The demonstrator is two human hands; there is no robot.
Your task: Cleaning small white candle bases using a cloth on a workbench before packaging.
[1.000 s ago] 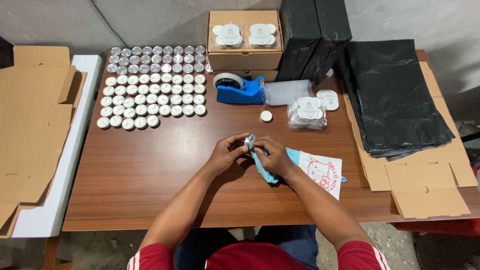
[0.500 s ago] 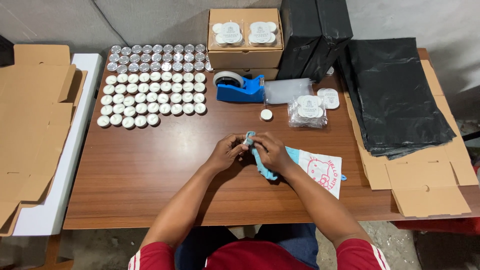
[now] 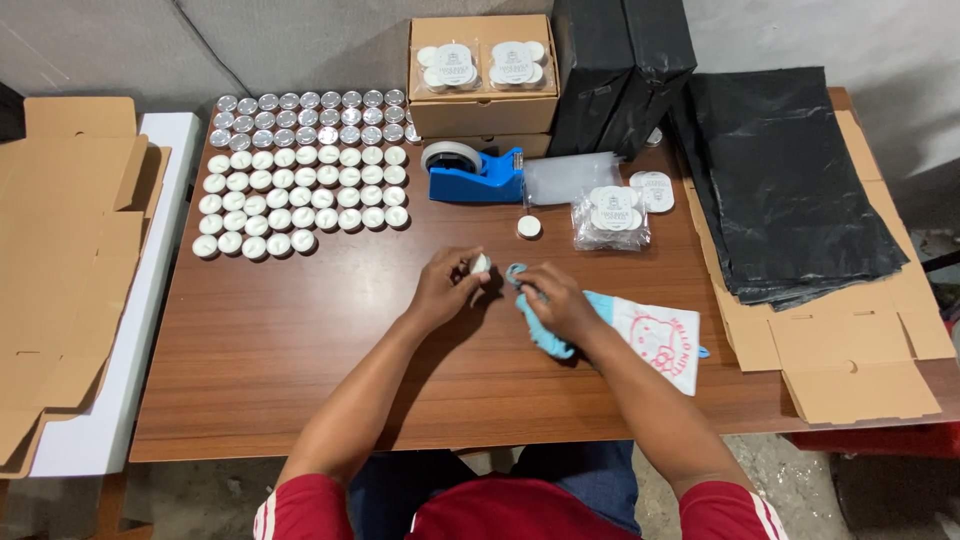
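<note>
Right above the middle of the wooden table (image 3: 300, 380), the left hand (image 3: 445, 290) pinches 1 small white tealight (image 3: 481, 264) between thumb and fingertips, while the right hand (image 3: 556, 305), just beside it but apart from the candle, is closed around a bunched light-blue cloth (image 3: 545, 335) (its white printed end trails off across the table, away from the tealight). Beyond the tealight sit 1 loose candle (image 3: 529, 227) and a blue tape dispenser (image 3: 476, 172), with a clear bag of candles (image 3: 611, 216) next to them, rows of tealights (image 3: 305, 185) off toward the left-hand side, and black plastic sheets (image 3: 790, 180) well apart on the other.
</note>
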